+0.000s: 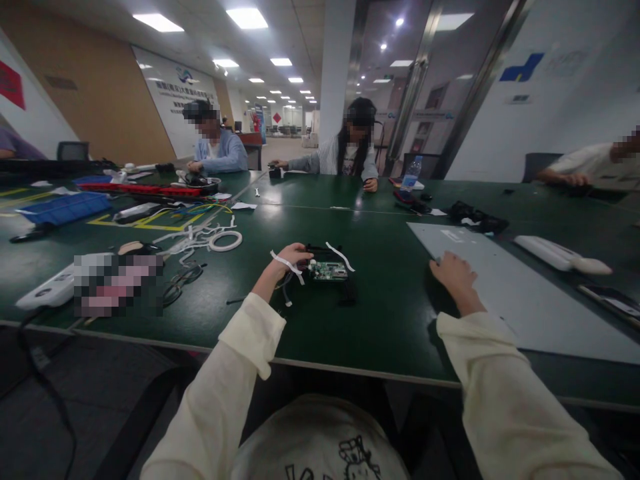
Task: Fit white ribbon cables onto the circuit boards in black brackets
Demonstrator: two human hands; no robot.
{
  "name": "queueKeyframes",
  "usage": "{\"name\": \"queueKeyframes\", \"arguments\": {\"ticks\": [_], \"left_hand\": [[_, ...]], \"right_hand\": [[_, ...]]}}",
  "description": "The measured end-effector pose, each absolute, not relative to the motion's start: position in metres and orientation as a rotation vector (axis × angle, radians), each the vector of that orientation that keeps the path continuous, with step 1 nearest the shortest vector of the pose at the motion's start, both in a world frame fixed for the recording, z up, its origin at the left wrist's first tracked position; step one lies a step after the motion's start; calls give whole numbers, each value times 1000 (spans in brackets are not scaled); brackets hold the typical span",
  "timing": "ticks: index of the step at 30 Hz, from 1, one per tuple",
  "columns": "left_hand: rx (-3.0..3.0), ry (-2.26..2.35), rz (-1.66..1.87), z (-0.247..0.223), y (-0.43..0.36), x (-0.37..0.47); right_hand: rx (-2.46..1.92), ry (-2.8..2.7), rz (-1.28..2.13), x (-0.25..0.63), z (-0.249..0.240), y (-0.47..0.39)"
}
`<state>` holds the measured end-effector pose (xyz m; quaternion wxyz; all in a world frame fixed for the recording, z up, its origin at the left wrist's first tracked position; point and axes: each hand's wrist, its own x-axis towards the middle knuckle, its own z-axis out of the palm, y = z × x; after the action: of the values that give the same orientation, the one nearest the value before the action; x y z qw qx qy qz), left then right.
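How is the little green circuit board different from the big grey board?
The circuit board is small; the grey board is much bigger. The circuit board has lots of tiny parts, but the grey board is flat and mostly plain. The circuit board is by the left hand; the grey board is by the right hand. Both have straight edges.

Lit from above by rectangular ceiling panels (247, 18), burned out to white, with small round glare spots on the glass (377, 73). Fell off to deep shade on the floor (105, 380). Showed a soft sheen on the tabletop (390, 327) and a dark, diffuse shadow beside the right hand (456, 277). Stretched and slanted toward the edges; softened in fine detail, with blocky pixelation over several patches.
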<state>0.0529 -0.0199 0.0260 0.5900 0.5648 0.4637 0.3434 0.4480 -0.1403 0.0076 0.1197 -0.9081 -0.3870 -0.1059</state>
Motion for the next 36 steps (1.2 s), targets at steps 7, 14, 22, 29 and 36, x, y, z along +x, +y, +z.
{"name": "queueKeyframes", "arguments": {"ticks": [7,14,22,29,36], "left_hand": [[1250,995,729,26,-20,52],[1188,956,749,31,-20,49],[1124,945,778,34,-21,46],[1069,934,828,36,-18,46],[1079,964,827,35,-17,45]], "right_hand": [[-2654,-1326,-333,453,2,-138],[-2603,-1390,-276,456,-1,-132],[-2510,-1432,-225,450,-2,-129],[-2437,-1459,-201,443,0,-130],[-2339,-1567,-115,423,3,-128]]}}
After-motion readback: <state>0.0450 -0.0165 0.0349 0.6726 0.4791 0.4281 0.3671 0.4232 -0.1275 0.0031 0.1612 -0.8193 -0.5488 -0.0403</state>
